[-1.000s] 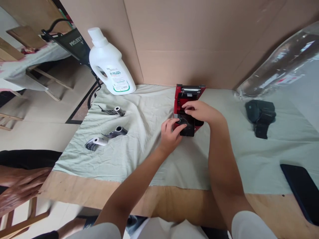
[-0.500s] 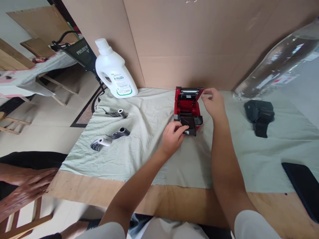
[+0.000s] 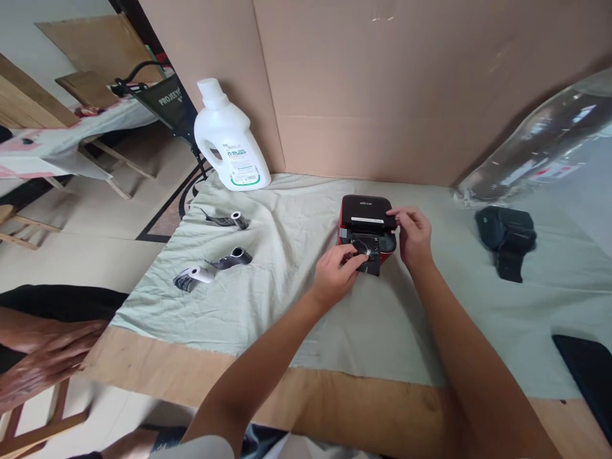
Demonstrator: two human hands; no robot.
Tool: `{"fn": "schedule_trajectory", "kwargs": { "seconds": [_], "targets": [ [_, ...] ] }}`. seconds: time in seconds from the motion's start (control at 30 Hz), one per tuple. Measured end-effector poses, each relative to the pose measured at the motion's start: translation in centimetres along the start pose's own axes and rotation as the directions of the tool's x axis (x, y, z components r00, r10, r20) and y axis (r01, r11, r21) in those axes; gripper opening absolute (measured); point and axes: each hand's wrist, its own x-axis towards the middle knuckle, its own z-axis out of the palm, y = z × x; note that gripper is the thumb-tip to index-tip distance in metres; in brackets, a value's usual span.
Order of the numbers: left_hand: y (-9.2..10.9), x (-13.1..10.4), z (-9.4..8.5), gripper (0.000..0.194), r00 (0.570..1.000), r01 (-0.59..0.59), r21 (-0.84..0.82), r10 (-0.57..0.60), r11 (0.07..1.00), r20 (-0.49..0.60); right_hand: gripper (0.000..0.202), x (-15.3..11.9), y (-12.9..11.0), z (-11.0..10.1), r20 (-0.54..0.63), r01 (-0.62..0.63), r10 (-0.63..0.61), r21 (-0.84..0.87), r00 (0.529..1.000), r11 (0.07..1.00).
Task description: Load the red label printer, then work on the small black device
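Head view, read from left to right. At the far left edge, another person's hand point(image 3: 45, 354) rests apart from the work. Well to the left of the left hand, three small paper rolls lie on the pale green cloth-covered table point(image 3: 268, 299): a white-cored roll with a dark printed tail point(image 3: 191, 277), a dark grey roll point(image 3: 234, 256), and a third roll nearer the cardboard wall point(image 3: 229, 220). Behind these stands a white plastic detergent jug with a green-edged label point(image 3: 229, 143).

The left hand point(image 3: 335, 277) is pinched together on the dark strip of paper point(image 3: 366, 255) that emerges from the front of the small red-and-black desktop receipt printer point(image 3: 366, 223). The printer sits on the cloth between the two hands, directly ahead of the left fingertips. Its black lid is seen lowered over the red body. The right hand point(image 3: 414, 236) is laid against the printer's right flank, fingers curled and touching the lid edge; it grips nothing else.

The step in hand is judged to be the closing of the lid over a loaded roll, with the paper tail held out through the slot. The next move would call for the lid to be pressed firmly until latched while the tail is kept straight, so that no paper is trapped askew.

Well to the right of the right hand lies a black folded pouch point(image 3: 507, 239); a dark flat slab point(image 3: 588, 376) is seen at the lower right corner.
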Motion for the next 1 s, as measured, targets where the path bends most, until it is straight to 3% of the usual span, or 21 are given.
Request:
{"fn": "schedule_trajectory", "kwargs": {
  "seconds": [0.07,0.27,0.4,0.5,0.63,0.73,1.0],
  "targets": [
    [-0.2,-0.3,0.1,0.033,1.0,0.015,0.027,-0.015,1.0,0.025,0.014,-0.7,0.7,-0.1,-0.043,-0.007,0.008,0.02,0.999,1.0],
    [-0.5,-0.7,0.0,0.036,0.995,0.021,0.08,-0.029,0.997,0.097,0.062,0.1,2.0,-1.0,0.028,-0.117,0.117,0.003,0.993,0.993],
    [0.2,0.3,-0.3,0.035,0.952,0.174,0.245,-0.226,0.954,0.205,0.082,0.2,2.7,-1.3,0.134,-0.238,0.224,0.103,0.965,0.966],
    [0.3,1.0,-0.7,0.058,0.892,0.286,0.291,-0.365,0.913,0.267,0.084,-0.4,2.6,-1.3,0.205,-0.3,0.267,0.154,0.942,0.941],
    [-0.5,1.2,-1.0,0.075,0.841,0.33,0.278,-0.414,0.902,0.347,0.083,-0.9,1.7,-1.3,0.252,-0.39,0.347,0.148,0.904,0.909],
    [-1.1,1.1,-0.9,0.077,0.828,0.344,0.273,-0.427,0.898,0.363,0.083,-0.8,1.1,-0.9,0.278,-0.42,0.372,0.141,0.886,0.896],
    [-1.4,1.0,-0.9,0.078,0.829,0.348,0.228,-0.412,0.909,0.379,0.068,-1.5,0.8,0.6,0.205,-0.306,0.271,0.163,0.94,0.938]
  ]
}}
